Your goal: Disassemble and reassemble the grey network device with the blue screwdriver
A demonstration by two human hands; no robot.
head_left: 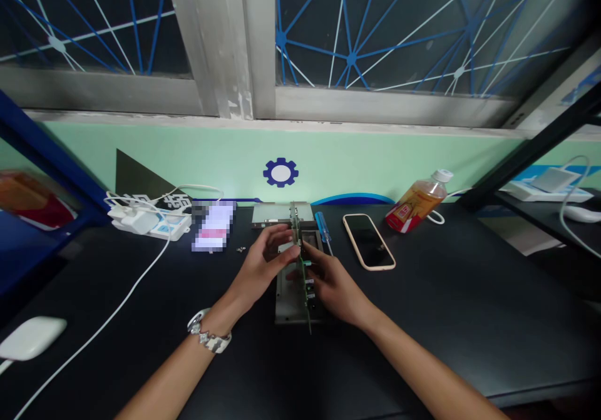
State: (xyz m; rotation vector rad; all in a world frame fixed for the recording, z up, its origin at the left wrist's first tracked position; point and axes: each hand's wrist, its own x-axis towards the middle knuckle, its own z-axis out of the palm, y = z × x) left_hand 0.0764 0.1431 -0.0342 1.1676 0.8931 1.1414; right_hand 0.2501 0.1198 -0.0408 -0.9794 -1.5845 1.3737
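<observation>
A green circuit board (304, 276) stands on edge, seen almost edge-on, above a grey metal case (288, 307) on the black table. My left hand (265, 257) grips the board's left side near its far end, thumb and fingers bent around it. From the right, my right hand (335, 282) holds the same board, its fingertips partly hidden behind it. Small components stick out from the board's right face. Behind the case lies a flat metal cover or panel (282, 213). A blue-handled screwdriver (322, 227) rests just right of the case.
Right of the screwdriver lies a phone (370, 241), with a drink bottle (417, 201) tilted beyond it. On the left are tiny screws (241, 249), a pixelated phone (213, 227), a power strip (173, 225) with cables, and a white device (35, 337).
</observation>
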